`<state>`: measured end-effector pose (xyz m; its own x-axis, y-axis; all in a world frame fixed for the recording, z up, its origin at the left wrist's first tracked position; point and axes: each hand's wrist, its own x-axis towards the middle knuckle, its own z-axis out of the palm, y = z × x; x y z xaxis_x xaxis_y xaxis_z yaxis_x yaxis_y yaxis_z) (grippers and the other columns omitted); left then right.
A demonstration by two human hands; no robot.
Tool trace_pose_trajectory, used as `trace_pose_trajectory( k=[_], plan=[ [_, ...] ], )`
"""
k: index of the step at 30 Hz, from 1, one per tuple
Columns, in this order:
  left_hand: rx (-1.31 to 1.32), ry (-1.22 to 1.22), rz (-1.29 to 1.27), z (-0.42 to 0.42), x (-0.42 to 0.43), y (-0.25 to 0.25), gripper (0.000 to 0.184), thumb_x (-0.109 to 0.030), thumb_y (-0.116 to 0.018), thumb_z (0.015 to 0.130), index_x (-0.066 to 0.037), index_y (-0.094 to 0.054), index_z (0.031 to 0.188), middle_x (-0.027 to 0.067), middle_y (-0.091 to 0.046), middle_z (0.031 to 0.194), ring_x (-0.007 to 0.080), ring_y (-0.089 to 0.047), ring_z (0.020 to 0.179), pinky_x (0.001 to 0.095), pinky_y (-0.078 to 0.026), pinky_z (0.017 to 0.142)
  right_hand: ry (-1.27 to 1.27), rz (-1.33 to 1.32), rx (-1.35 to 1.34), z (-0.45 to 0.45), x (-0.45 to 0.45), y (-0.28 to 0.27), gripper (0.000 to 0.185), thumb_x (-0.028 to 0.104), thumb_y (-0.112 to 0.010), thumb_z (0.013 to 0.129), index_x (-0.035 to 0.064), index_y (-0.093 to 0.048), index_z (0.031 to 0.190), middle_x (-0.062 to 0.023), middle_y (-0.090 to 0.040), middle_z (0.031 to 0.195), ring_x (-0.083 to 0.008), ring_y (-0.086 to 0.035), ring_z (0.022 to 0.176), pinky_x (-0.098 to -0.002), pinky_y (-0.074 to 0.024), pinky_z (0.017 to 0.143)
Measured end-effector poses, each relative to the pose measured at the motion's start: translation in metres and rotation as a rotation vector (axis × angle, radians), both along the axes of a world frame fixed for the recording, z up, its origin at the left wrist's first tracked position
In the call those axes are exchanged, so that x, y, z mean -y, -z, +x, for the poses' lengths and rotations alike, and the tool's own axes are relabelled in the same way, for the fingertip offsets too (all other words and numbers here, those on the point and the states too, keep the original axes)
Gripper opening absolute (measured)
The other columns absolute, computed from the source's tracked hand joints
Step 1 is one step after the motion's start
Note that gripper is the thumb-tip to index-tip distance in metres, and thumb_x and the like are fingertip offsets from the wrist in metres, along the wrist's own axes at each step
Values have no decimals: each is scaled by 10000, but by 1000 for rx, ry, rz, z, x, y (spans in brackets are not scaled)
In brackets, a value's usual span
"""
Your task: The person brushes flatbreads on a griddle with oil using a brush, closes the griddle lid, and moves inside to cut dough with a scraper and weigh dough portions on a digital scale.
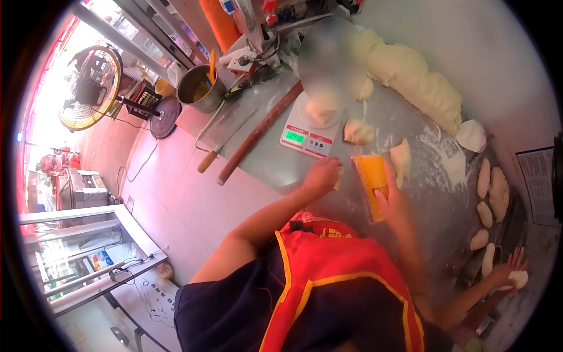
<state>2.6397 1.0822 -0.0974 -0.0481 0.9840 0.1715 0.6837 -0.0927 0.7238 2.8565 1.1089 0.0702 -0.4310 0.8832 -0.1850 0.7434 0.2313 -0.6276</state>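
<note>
My left hand [322,178] is closed around a small pale piece of dough [338,179], mostly hidden by the fingers, just in front of the scale. In my right hand [394,202] is a yellow dough scraper [370,176], held upright above the metal table. A white kitchen scale [302,134] with a lit green display carries a lump of dough [319,112]. Another dough lump [359,132] lies beside the scale. A longer dough strip [401,158] lies just beyond the scraper.
A big dough roll [416,76] lies at the back, near scattered flour [448,155]. Shaped dough pieces [484,178] line the right side, where a co-worker's hand [509,273] holds dough. A rolling pin [258,135], metal hook and pot [201,88] are left. A blurred patch hides part of the back.
</note>
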Motion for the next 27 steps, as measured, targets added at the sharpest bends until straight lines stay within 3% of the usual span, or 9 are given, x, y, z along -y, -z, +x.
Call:
trace_pose_trajectory(
  k=[2,4,5,6,10,14,17,20,27],
  plan=[
    [37,-50,43,-22,-23,20,230,-101,-562,816,-36,-587,1035,176,-584,1071,360,-523,1046,440,-432,901,18,5,-45,-3,-6,0,724,142,-577,856,224,-214,1477,-289,-598,1061,-477,-594,893,-472,-489,742],
    [58,-249,46,-43,-41,-32,203,-122,-593,809,-50,-593,999,159,-585,998,356,-533,963,452,-441,846,8,5,-25,-10,-13,-9,717,137,-571,859,224,-216,1476,-283,-592,1095,-474,-591,918,-472,-490,761],
    [154,-440,-1,-52,-58,-29,220,-128,-622,797,-56,-587,1001,149,-590,1007,341,-533,968,441,-442,846,6,5,-12,-14,-15,-15,714,135,-568,860,224,-217,1475,-281,-590,1113,-472,-590,931,-472,-490,771],
    [15,-486,88,-64,-68,-37,266,-125,-638,787,-63,-585,1040,153,-592,1026,342,-534,972,434,-442,854,-13,128,-25,-21,-16,-18,691,123,-595,852,176,-270,1459,-233,-636,933,-439,-609,816,-476,-486,671],
    [-99,-477,196,-103,-105,-36,318,-137,-659,770,-51,-599,1070,174,-604,1066,359,-551,987,428,-447,867,-114,376,-166,-40,-38,-5,694,113,-588,851,156,-256,1460,-220,-635,1010,-424,-613,860,-472,-494,700],
    [197,-377,-47,-118,-117,-29,225,-168,-650,783,-15,-649,947,206,-649,891,384,-608,868,438,-486,765,-127,291,-170,-71,-50,-14,703,82,-571,847,142,-236,1462,-218,-628,1050,-419,-611,891,-472,-498,718],
    [121,-456,-56,-112,-108,-29,211,-176,-658,806,-18,-640,943,146,-663,779,280,-649,712,358,-495,661,-163,280,-146,-101,-64,-16,711,60,-563,838,147,-236,1463,-212,-633,1021,-413,-616,871,-472,-501,709],
    [275,-506,-116,-105,-94,-43,221,-197,-650,808,-15,-669,932,186,-660,884,338,-639,832,396,-495,727,-210,337,-110,-128,-71,-1,725,63,-577,836,174,-237,1466,-206,-647,947,-408,-625,820,-476,-503,683],
    [235,-558,42,-104,-82,-30,230,-195,-655,812,-20,-708,952,157,-674,901,288,-665,773,351,-510,705,-294,290,118,-156,-78,9,770,53,-572,825,181,-192,1482,-200,-642,826,-394,-627,735,-483,-496,629]
  ],
)
